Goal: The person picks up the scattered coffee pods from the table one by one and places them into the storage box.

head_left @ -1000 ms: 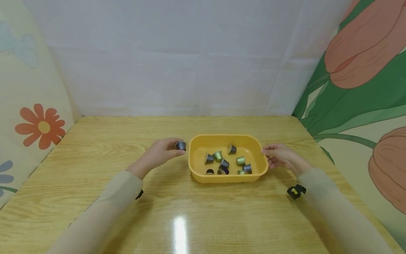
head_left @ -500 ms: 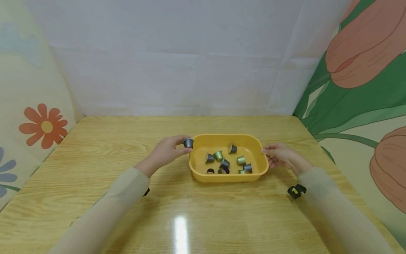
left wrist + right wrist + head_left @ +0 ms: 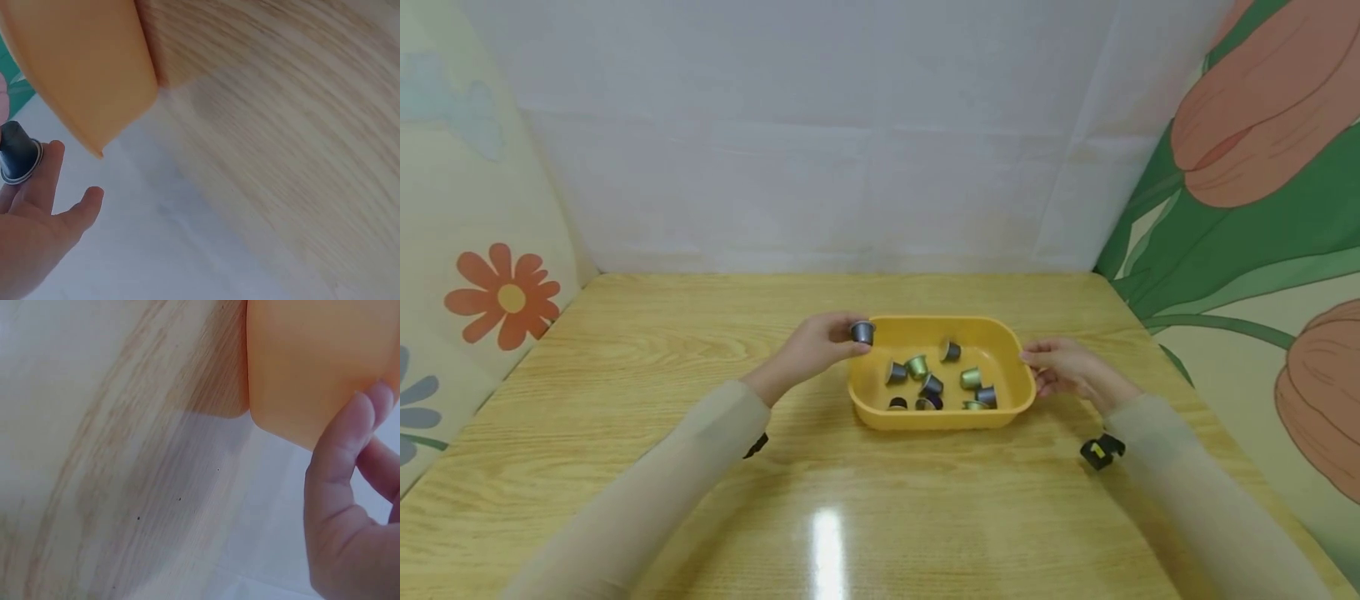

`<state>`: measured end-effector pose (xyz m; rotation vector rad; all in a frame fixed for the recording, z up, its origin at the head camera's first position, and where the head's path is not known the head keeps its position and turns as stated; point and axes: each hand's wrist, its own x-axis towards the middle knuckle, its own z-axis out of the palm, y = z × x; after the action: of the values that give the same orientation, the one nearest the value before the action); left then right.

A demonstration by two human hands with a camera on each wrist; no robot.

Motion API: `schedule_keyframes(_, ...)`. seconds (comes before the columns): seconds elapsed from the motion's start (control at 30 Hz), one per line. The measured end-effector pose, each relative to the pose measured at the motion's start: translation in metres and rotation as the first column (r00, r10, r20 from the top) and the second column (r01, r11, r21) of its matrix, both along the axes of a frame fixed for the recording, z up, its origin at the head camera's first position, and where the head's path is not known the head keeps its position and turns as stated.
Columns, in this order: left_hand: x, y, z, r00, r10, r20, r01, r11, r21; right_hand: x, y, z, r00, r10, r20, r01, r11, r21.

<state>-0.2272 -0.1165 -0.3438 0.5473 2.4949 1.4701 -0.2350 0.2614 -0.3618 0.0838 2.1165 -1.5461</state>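
Note:
A dark grey-blue coffee capsule (image 3: 862, 332) is pinched between the thumb and fingers of my left hand (image 3: 812, 346), over the left rim of a yellow tub (image 3: 940, 422). The left wrist view shows this capsule (image 3: 19, 155) with its wider rim against a finger, beside the tub's outer wall (image 3: 87, 56). On the tub's floor lie several loose capsules, some dark and some green, such as a green capsule (image 3: 971, 379). At the opposite end, my right hand (image 3: 1063, 367) grips the tub's right rim, fingertips on the wall (image 3: 312, 369).
The tub stands on a wood-grain table (image 3: 700, 333). A white sheet (image 3: 820, 167) hangs behind it, and printed flower panels stand at the left and right. Black wrist mounts (image 3: 1099, 451) sit below both sleeves.
My left hand has moved right with the capsule, from just outside the tub to over its left rim. The right hand has kept its place on the tub.

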Motion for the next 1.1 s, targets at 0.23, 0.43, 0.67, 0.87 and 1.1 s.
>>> schedule_keyframes(0.23,-0.004,0.007,-0.004,1.0,0.01,-0.029,-0.011,0.999,-0.037,0.001,-0.002,0.001,1.0,-0.007,-0.001,0.007,1.0,0.007)
schedule_keyframes(0.43,-0.007,0.015,-0.004,0.999,0.002,-0.033,-0.006,0.995,-0.097,0.003,-0.001,0.001,1.0,-0.006,-0.004,0.006,1.0,0.003)
schedule_keyframes(0.67,-0.014,0.02,-0.006,0.999,0.002,-0.043,-0.01,0.984,-0.176,0.002,0.001,0.002,1.0,-0.004,0.0,0.004,1.0,0.0)
schedule_keyframes(0.87,-0.016,0.023,-0.003,0.998,-0.03,-0.059,0.016,0.974,-0.224,0.001,0.001,0.001,1.0,-0.008,-0.004,0.008,1.0,0.004)
schedule_keyframes(1.1,-0.017,0.024,-0.002,0.997,-0.029,-0.067,0.013,0.971,-0.241,0.002,-0.001,0.002,1.0,-0.013,-0.006,0.013,1.0,0.017)
